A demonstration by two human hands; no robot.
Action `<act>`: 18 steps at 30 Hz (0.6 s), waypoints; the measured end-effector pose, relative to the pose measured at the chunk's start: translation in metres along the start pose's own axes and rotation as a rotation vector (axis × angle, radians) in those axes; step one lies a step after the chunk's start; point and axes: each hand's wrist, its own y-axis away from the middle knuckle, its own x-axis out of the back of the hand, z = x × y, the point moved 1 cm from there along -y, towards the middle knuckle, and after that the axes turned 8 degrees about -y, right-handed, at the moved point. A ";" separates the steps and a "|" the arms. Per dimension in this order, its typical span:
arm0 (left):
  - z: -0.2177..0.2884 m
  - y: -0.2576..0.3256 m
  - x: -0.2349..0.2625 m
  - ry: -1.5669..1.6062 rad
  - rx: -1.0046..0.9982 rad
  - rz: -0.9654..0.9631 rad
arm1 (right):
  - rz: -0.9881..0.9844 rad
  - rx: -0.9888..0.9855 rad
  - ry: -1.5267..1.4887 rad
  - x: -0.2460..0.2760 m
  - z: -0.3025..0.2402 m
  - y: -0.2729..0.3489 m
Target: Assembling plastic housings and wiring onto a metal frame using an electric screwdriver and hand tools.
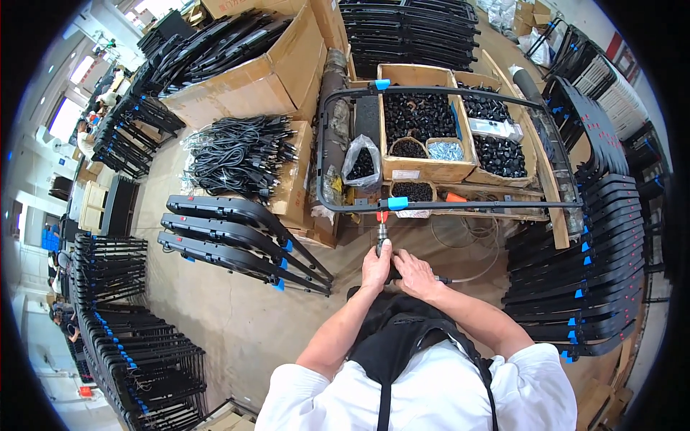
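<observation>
The left hand (pixel 376 269) is gripping a drill (pixel 382 233), the right hand (pixel 415 274) is covering its rear, hold unclear, and the drill is pointing toward a black frame (pixel 474 205) at one o'clock, already wearing blue clips (pixel 393 202), remaining fastening being untellable.

Beige floor (pixel 241 316), bright windows (pixel 67 118) at far left, pale wall (pixel 593 20) upper right
</observation>
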 end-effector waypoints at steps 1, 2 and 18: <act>0.001 0.001 0.000 0.004 0.004 -0.004 | -0.008 -0.007 0.001 -0.001 0.000 0.001; 0.002 0.002 0.001 0.001 0.003 -0.004 | -0.006 -0.007 -0.001 -0.001 0.000 0.002; -0.011 0.020 -0.034 0.158 0.019 -0.086 | -0.008 -0.111 0.074 0.014 0.005 0.037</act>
